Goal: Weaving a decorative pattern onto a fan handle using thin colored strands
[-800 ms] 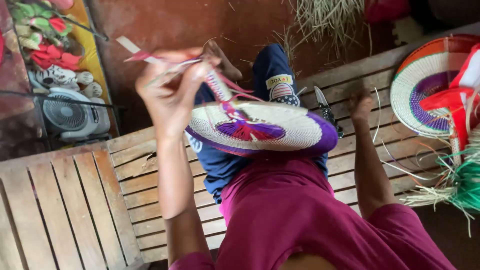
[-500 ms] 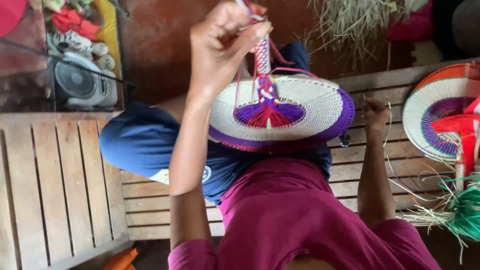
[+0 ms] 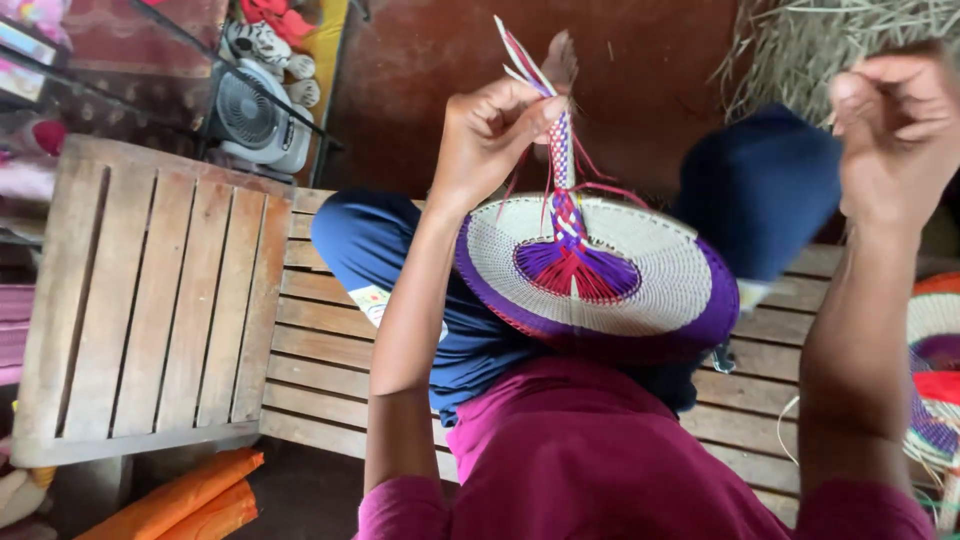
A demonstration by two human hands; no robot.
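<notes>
Raised since before, right hand (image 3: 895, 120) leaves fan (image 3: 598, 275).

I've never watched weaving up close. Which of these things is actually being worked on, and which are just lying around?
In use:
- round woven fan, white with purple rim
- its plaited handle strands, pinched by the left hand
- right hand, raised, fingers curled

Lying about:
- small white electric fan
- dry straw pile
- orange cloth
- another woven fan at the right edge
- wooden slat bench
</notes>
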